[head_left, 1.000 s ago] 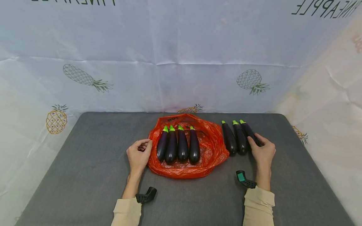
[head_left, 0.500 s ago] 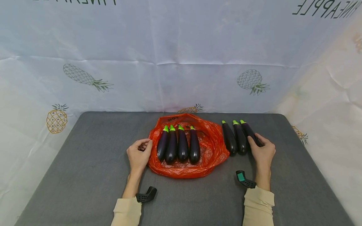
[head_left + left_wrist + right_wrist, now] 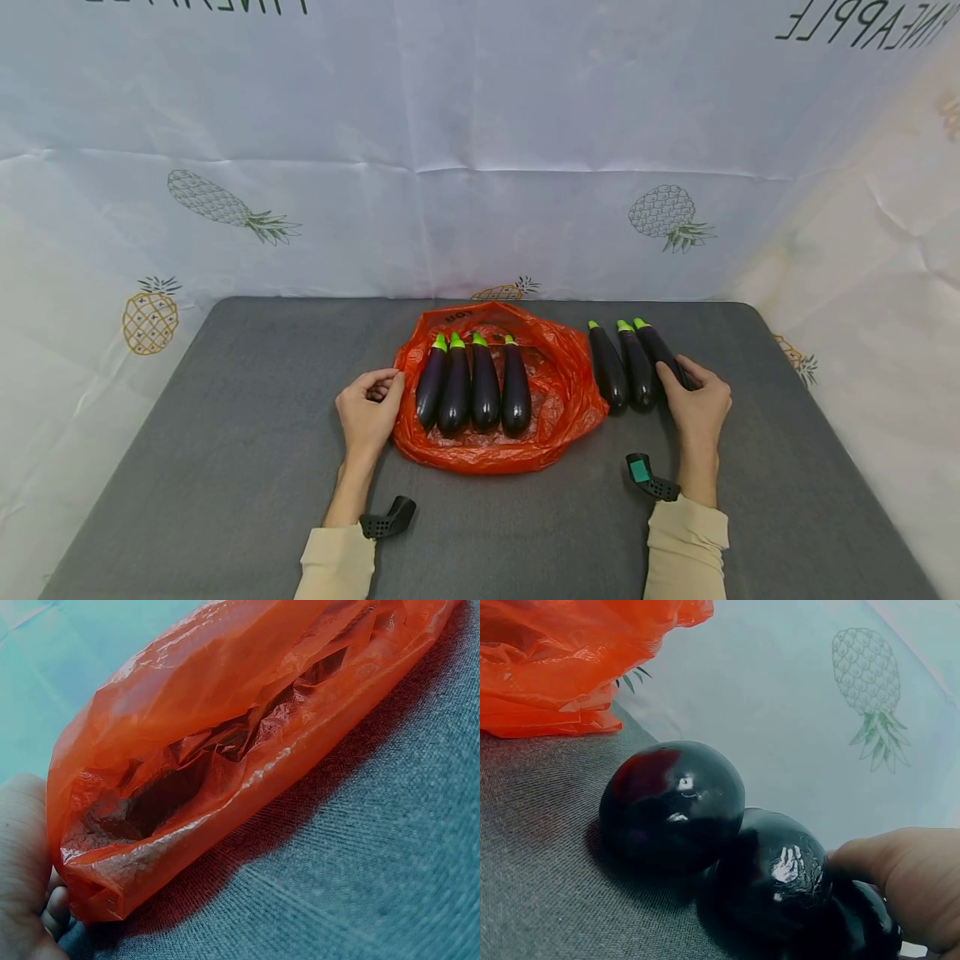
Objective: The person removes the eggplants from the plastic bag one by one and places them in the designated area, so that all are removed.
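Note:
A red plastic bag (image 3: 555, 392) lies spread on the grey table, with several eggplants (image 3: 485, 392) side by side in it, green ends away from me. At its left edge my left hand (image 3: 367, 412) pinches the rim; in the left wrist view the thumb (image 3: 22, 847) lies against the bag (image 3: 180, 697). Right of the bag lie two eggplants (image 3: 609, 371) and a third eggplant (image 3: 655, 343), which my right hand (image 3: 699, 400) grips between thumb and fingers. The right wrist view shows the rounded ends of these eggplants (image 3: 673, 806) close together.
The grey table (image 3: 247, 433) extends to both sides and toward me. Behind it hangs a pale cloth (image 3: 465, 225) printed with pineapples. Each wrist wears a black camera mount, such as the right camera mount (image 3: 651, 477).
The green end of the eggplant in my right hand has shifted slightly left, toward the middle one. My left hand, the bag and the other eggplants have stayed put.

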Motion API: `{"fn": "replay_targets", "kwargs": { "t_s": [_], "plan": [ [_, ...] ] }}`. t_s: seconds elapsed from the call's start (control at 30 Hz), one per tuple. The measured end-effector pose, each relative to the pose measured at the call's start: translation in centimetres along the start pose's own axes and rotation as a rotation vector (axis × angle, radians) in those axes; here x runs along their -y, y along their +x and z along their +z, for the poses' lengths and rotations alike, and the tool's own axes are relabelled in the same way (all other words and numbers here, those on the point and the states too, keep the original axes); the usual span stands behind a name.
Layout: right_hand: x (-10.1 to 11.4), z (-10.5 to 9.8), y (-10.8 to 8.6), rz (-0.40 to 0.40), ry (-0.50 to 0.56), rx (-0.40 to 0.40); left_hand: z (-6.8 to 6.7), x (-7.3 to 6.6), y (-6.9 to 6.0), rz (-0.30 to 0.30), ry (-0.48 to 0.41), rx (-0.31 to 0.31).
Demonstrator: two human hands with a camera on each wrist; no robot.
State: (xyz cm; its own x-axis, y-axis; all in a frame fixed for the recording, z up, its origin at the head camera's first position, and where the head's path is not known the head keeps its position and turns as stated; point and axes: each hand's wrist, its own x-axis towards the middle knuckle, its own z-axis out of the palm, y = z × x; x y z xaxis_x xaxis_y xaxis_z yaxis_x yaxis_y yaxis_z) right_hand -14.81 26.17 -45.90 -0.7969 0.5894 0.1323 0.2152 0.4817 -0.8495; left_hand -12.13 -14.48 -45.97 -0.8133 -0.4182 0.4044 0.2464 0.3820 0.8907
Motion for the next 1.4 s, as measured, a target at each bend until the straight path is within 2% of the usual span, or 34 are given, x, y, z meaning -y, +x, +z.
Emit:
{"fn": "replay_targets", "kwargs": {
  "t_s": [0.57, 0.93, 1.27, 1.4],
  "plan": [
    [0.02, -0.06, -0.09, 0.022, 0.006, 0.026, 0.04, 0.22, -0.01, 0.013, -0.003, 0.0],
    [0.2, -0.16, -0.18, 0.009, 0.013, 0.03, 0.14, 0.28, -0.01, 0.013, 0.006, -0.013],
    [0.5, -0.15, -0.17, 0.0, 0.017, 0.013, 0.08, 0.27, 0.04, 0.006, 0.003, -0.006],
    [0.89, -0.3, -0.18, -0.051, 0.039, -0.029, 0.06, 0.21, 0.05, 0.011, 0.002, -0.004]
  ]
}}
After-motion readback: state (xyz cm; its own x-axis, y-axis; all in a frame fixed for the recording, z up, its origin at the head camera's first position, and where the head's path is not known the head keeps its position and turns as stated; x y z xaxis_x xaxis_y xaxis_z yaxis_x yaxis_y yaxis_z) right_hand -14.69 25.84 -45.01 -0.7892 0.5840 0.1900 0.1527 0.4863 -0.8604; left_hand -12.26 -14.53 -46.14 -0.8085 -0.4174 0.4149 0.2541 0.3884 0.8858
